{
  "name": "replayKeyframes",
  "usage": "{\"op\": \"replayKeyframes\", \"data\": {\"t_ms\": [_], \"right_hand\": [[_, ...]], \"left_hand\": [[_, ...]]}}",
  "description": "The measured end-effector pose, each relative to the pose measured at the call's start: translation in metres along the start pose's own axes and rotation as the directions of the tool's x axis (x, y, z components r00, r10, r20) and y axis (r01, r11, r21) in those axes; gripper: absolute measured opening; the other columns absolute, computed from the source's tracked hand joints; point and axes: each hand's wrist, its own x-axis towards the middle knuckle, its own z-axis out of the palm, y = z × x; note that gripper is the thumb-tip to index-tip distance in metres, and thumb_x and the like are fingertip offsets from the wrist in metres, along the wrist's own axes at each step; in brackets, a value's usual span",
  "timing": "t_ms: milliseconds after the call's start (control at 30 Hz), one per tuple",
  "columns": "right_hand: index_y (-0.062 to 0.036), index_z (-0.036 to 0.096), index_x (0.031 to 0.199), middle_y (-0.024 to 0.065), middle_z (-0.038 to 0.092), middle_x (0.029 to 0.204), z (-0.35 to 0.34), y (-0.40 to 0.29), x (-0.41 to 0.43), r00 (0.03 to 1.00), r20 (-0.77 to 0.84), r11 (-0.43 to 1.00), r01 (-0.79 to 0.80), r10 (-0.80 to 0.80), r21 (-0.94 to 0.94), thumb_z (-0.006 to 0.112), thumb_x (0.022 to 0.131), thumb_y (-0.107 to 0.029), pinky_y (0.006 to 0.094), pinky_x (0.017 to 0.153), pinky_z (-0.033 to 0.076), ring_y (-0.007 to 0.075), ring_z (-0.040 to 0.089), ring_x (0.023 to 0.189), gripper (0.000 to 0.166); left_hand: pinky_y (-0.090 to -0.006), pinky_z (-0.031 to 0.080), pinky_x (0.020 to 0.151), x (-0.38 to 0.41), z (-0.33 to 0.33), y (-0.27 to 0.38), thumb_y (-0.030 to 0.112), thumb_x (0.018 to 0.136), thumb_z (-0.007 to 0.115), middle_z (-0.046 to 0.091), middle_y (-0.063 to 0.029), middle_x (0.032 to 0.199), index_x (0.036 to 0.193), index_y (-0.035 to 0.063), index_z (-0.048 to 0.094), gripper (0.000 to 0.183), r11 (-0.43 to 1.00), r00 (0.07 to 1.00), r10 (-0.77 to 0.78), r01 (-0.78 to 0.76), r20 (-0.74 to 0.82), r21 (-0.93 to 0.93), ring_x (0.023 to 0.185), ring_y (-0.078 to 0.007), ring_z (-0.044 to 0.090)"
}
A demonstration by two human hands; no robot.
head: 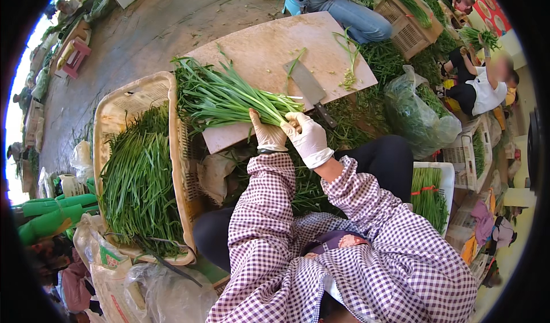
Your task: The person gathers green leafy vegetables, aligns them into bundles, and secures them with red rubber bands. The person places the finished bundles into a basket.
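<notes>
A bunch of long green leafy stalks, seemingly garlic chives, lies across the left part of a pale board. Gloved in white, my left hand grips the bunch from below, near its pale cut ends. My right hand, in a matching glove, pinches stalks at those ends, close beside my left. Right of the bunch rests a cleaver, its blade on the board and its dark handle over the near edge. Loose stalks and small trimmings lie on the board's right side.
A large plastic crate full of green stalks stands at my left. At my right are a clear bag of greens and a white crate with a tied bunch. A co-worker in jeans sits beyond the board; others sit at far right.
</notes>
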Motion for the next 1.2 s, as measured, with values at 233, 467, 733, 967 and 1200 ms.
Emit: {"op": "replayKeyframes", "data": {"t_ms": [233, 467, 733, 967, 1200], "right_hand": [[-0.0070, 0.065, 0.094, 0.0111, 0.065, 0.085, 0.008, 0.013, 0.008, 0.994, -0.046, 0.977, 0.090, -0.101, -0.194, 0.066, 0.078, -0.017, 0.0330, 0.063, 0.051, 0.0250, 0.064, 0.072, 0.020], [-0.0091, 0.060, 0.101, 0.0017, 0.053, 0.081, 0.003, 0.004, 0.004, 0.808, 0.135, 0.604, 0.529, -0.574, -0.596, 0.060, 0.076, -0.013, 0.0328, 0.059, 0.045, 0.0193, 0.054, 0.069, 0.025], [-0.0120, 0.066, 0.080, 0.0036, 0.061, 0.069, -0.029, 0.000, 0.003, 0.883, 0.013, 0.862, 0.460, -0.469, -0.212, 0.069, 0.076, -0.020, 0.0304, 0.056, 0.049, 0.0188, 0.060, 0.062, 0.010], [-0.0097, 0.065, 0.090, 0.0081, 0.062, 0.085, -0.029, 0.001, 0.048, 0.963, 0.144, 0.933, 0.259, -0.228, -0.251, 0.071, 0.073, -0.026, 0.0339, 0.067, 0.050, 0.0236, 0.062, 0.078, 0.024], [-0.0118, 0.061, 0.083, 0.0057, 0.058, 0.078, -0.005, 0.007, 0.048, 0.896, 0.091, 0.761, 0.419, -0.435, -0.496, 0.061, 0.078, -0.019, 0.0354, 0.065, 0.049, 0.0230, 0.059, 0.074, 0.009]], "left_hand": [[-0.0478, 0.038, 0.101, -0.005, 0.006, -0.003, 0.036, 0.080, 0.068, 0.054, -0.0101, 0.122, 0.122, 0.0069, 0.049, 0.054, 0.999, 1.000, 0.002, -0.001, 0.015, -0.049, 0.113, -0.0293, 0.050], [-0.0437, 0.043, 0.097, -0.012, -0.001, -0.004, 0.035, 0.078, 0.070, 0.057, -0.0079, 0.118, 0.119, 0.0083, 0.051, 0.053, 0.996, 0.999, -0.038, 0.037, 0.019, 0.079, 0.105, -0.0260, 0.054], [-0.0504, 0.047, 0.092, -0.012, -0.005, 0.003, 0.025, 0.081, 0.068, 0.060, -0.0156, 0.112, 0.105, 0.0051, 0.059, 0.033, 0.992, 0.998, -0.061, 0.065, -0.032, 0.107, 0.101, -0.0324, 0.058], [-0.0517, 0.049, 0.090, -0.018, 0.000, 0.001, 0.023, 0.081, 0.067, 0.059, -0.0159, 0.113, 0.101, 0.0053, 0.060, 0.028, 0.993, 0.995, -0.100, 0.100, -0.011, 0.060, 0.103, -0.0326, 0.058], [-0.0490, 0.048, 0.092, -0.020, -0.010, 0.003, 0.026, 0.081, 0.069, 0.059, -0.0132, 0.114, 0.106, 0.0066, 0.059, 0.032, 0.996, 0.997, -0.068, 0.069, -0.021, 0.058, 0.104, -0.0297, 0.057]]}}
